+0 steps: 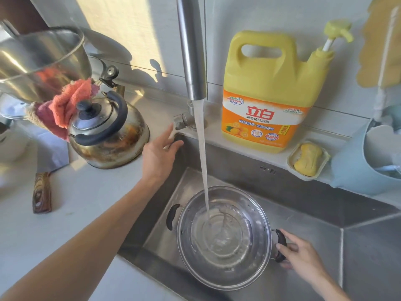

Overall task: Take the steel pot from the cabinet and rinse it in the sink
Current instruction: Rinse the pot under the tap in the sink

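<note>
The steel pot [223, 237] with two black side handles sits in the steel sink [314, 216], low in the head view. Water falls from the tall tap spout [191, 51] in a white stream into the pot, where it swirls on the bottom. My right hand [297, 253] grips the pot's right handle. My left hand [160, 153] reaches to the tap lever [178, 124] at the sink's back left corner, fingers wrapped loosely around its end.
A stained kettle [108, 131] with an orange cloth [67, 103] stands left of the sink. A large steel pot [41, 61] sits behind it. A yellow detergent jug [273, 92], soap dish [308, 159] and blue basket [364, 161] line the back ledge. A wooden knife handle [42, 192] lies on the counter.
</note>
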Motion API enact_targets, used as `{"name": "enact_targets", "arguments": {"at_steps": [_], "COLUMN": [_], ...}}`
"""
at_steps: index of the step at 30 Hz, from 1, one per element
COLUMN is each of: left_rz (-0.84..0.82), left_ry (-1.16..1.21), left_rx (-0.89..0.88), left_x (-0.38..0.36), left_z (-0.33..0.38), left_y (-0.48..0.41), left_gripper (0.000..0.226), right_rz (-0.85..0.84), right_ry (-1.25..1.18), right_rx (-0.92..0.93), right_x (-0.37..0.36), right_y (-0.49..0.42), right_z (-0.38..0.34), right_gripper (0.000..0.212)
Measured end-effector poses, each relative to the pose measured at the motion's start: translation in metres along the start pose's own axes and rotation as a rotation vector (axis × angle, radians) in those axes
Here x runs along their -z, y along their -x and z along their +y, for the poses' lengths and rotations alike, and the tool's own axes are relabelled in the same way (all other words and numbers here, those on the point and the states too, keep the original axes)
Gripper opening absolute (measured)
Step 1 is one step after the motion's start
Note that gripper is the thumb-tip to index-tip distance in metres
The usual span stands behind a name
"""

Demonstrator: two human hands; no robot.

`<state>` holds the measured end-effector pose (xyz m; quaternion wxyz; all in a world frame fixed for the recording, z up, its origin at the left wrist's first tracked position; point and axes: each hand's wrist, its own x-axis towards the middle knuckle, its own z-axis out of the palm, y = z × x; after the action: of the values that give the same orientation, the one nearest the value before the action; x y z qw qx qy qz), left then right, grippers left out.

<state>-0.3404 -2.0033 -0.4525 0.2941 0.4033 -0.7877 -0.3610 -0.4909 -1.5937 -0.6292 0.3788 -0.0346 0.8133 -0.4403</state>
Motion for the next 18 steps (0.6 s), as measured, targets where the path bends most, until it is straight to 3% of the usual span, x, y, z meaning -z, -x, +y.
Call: {"name": "enact_targets", "arguments": {"at_steps": [3,8,11,14,18], "left_rz": [0.153,0.245,0.243,0.228,0.032], "left_ry": [-0.002,-0.111,-0.082,-0.024,-0.001], "left_rx": [-0.080,-0.216,-0.259,-0.193,-0.057], "left_x": [-0.002,-0.010,-0.017,-0.018,-0.016], "left_z": [0.004,0.002,0.008,0.011,-0.010], "left_y": [-0.009,-0.024,-0.026,-0.029,-0.008], "left_gripper": [0.038,0.019,0.014,0.015,0.034], "right_rz": [-0.007,-0.017,-0.025,-0.031,-0.041], "right_ry": [0.003,-0.007,0.000,0.001,0.003], "right_rx": [0.002,0.003,0.006,0.002,-0.008], "right_x": [0.000,0.001,0.001,0.002,0.003], "right_y": [-0.003,-0.005,-0.005,-0.003,-0.001], "right_z": [0.004,0.005,0.006,0.004,-0.001], "right_gripper": [0.056,0.056,0.056,0.055,0.056]}}
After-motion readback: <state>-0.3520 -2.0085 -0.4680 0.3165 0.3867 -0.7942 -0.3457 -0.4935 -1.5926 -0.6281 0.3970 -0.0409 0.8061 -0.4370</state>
